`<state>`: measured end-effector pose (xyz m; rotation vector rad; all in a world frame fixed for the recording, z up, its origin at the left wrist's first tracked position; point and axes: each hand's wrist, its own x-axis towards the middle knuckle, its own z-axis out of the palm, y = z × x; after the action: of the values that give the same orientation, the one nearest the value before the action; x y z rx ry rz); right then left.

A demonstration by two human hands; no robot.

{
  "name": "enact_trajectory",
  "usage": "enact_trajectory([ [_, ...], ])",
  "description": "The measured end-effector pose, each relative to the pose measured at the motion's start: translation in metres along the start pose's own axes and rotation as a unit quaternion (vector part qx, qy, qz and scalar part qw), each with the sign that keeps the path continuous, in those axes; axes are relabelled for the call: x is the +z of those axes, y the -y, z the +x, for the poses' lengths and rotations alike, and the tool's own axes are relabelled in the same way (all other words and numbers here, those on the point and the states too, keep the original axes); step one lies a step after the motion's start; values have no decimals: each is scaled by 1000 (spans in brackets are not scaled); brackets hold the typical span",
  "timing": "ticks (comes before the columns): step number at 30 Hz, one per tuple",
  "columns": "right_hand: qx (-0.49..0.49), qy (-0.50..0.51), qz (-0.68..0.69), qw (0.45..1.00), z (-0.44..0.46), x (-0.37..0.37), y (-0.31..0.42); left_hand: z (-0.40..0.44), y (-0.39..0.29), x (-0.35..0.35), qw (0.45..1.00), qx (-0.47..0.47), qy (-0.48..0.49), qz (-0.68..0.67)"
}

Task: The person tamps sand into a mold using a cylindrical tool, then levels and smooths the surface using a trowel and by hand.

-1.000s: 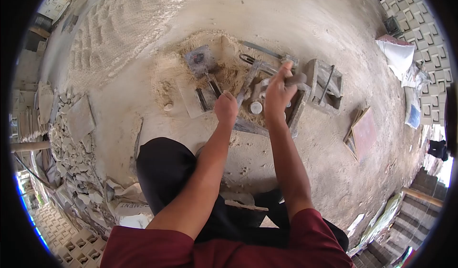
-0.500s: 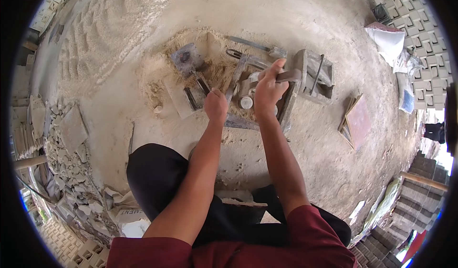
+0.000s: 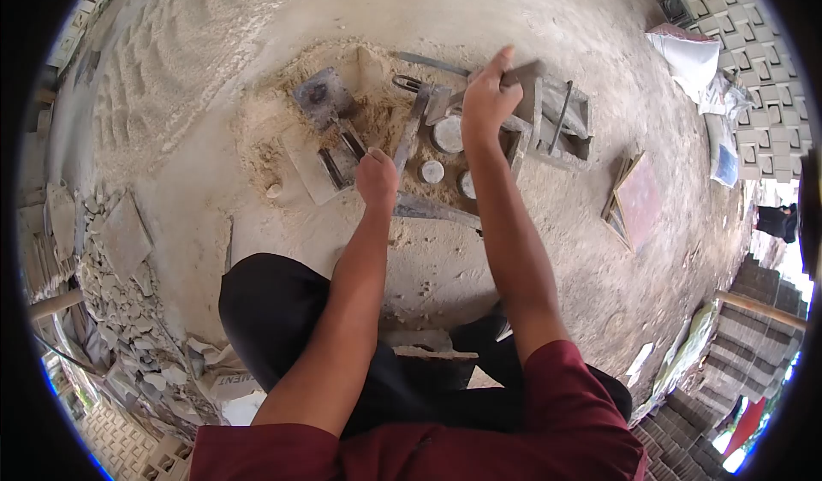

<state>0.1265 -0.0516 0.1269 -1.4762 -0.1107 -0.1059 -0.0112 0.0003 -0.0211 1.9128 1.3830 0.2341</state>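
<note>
My left hand (image 3: 377, 177) is closed around the end of a metal handle (image 3: 352, 143), which reaches toward a square metal plate (image 3: 323, 96) on the sand. My right hand (image 3: 491, 100) is closed on a dark tool handle (image 3: 524, 73), raised over the upper right of a box-like mould (image 3: 437, 210). Round pale discs (image 3: 432, 172) show inside the mould, over sandy material. Beside my left hand, a flat board (image 3: 310, 166) lies under a dark metal bar. A looped metal rod (image 3: 408, 81) sits at the mould's upper left.
A second frame-like mould (image 3: 575, 117) with a bar across it stands right of the first. Thin boards (image 3: 635, 200) lie farther right, below white sacks (image 3: 690, 63). Broken rubble (image 3: 120, 297) is piled at the left, and loose sand (image 3: 193, 36) spreads at the upper left.
My right hand has moved up and away from the mould's middle with the tool, exposing more of the discs. My left hand keeps its hold. The whole view has shifted slightly.
</note>
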Motion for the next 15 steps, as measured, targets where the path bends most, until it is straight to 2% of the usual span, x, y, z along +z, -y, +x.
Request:
enact_trajectory([
  [1,-31,-68,2,997,1,2,1,0,-1,-1,1000,4,-4,-13],
  [2,-31,-68,2,997,2,1,3,-2,-2,-1,1000,10,-4,-23],
  [5,35,32,-50,998,8,-2,0,-1,1,0,1000,10,-4,-10],
  [6,123,-12,8,992,1,-2,27,3,1,1,1000,9,-9,-11],
  [7,126,-7,8,992,-1,-2,7,2,2,2,1000,6,-10,-4],
  [9,-10,-35,-2,999,-9,-2,-21,1,0,1,1000,3,-11,1],
  [10,-19,2,-65,998,-10,-4,-21,-1,-1,-1,1000,12,-7,-4],
  [11,-18,-1,-67,998,-7,-10,-18,-2,-1,-2,1000,21,-3,-10],
  [13,39,-60,76,995,-2,-10,23,0,-10,-4,1000,9,-6,-23],
  [14,64,-130,80,986,-10,-9,32,-5,-7,-6,1000,-4,-2,-27],
  [15,67,-132,78,986,-19,-10,17,-6,-3,-6,1000,-6,1,-23],
])
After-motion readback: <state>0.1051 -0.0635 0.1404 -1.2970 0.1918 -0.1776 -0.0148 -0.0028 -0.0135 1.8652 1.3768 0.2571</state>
